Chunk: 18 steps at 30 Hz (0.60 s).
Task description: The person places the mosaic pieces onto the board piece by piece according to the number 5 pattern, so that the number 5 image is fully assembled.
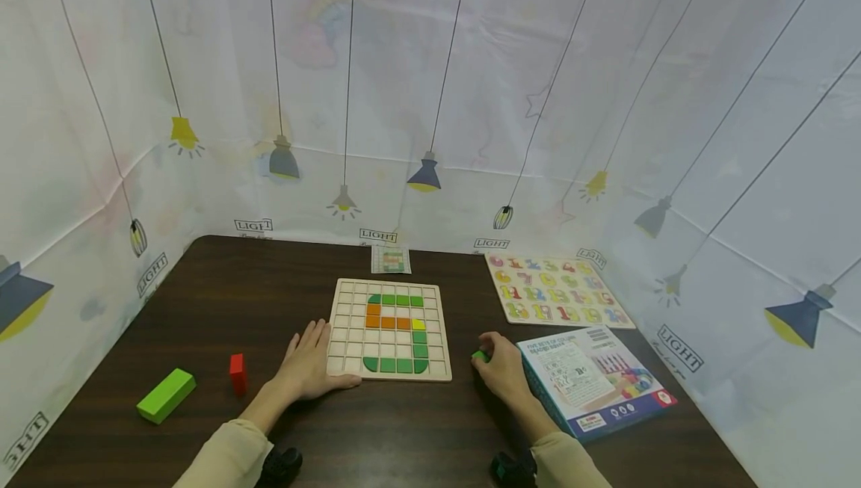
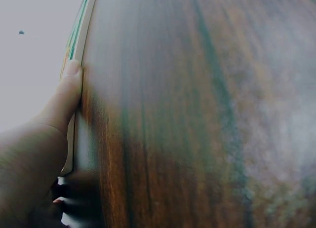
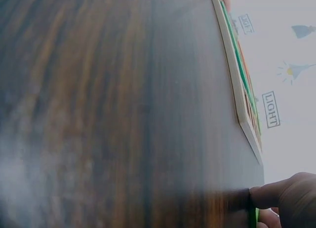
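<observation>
A pale wooden grid board lies mid-table. Green, orange and yellow tiles on it form a figure like a 5. My left hand rests at the board's left side, fingers extended and thumb along the near edge; in the left wrist view the thumb touches the board's side. To the right of the board, my right hand pinches a small green block at the tabletop. In the right wrist view only a sliver of the green block shows under the fingers.
At left lie a long green box and a small red box. A pattern card sits behind the board. On the right are a number puzzle board and a blue-edged toy box, the latter close beside my right hand.
</observation>
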{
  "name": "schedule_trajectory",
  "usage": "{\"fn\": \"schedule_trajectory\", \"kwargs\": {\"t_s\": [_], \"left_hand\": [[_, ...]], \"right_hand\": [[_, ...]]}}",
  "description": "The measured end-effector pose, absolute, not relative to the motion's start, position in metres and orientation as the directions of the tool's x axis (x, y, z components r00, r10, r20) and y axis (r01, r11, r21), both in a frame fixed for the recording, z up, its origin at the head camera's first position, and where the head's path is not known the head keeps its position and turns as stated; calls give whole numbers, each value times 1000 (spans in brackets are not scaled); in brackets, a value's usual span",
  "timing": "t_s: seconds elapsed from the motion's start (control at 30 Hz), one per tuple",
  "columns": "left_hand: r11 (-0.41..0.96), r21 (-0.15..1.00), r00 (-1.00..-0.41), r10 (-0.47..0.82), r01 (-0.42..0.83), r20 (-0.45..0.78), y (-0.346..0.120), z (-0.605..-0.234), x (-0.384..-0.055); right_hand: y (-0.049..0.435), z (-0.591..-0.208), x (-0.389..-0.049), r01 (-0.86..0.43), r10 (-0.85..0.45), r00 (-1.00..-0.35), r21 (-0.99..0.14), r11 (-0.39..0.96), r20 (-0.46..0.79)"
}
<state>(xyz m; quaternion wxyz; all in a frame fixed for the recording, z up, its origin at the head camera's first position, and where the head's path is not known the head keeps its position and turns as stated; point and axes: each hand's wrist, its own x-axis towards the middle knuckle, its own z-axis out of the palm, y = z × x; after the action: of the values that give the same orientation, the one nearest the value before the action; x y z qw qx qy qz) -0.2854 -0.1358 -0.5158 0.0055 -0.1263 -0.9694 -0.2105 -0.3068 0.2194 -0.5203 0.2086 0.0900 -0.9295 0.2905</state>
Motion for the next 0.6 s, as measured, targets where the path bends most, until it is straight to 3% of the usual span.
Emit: {"fn": "schedule_trajectory", "kwargs": {"t_s": [0.6], "left_hand": [[876, 418, -969, 241, 241, 53, -136, -517, -286]], "right_hand": [[184, -506, -316, -426, -152, -875, -584, 690, 459]]}}
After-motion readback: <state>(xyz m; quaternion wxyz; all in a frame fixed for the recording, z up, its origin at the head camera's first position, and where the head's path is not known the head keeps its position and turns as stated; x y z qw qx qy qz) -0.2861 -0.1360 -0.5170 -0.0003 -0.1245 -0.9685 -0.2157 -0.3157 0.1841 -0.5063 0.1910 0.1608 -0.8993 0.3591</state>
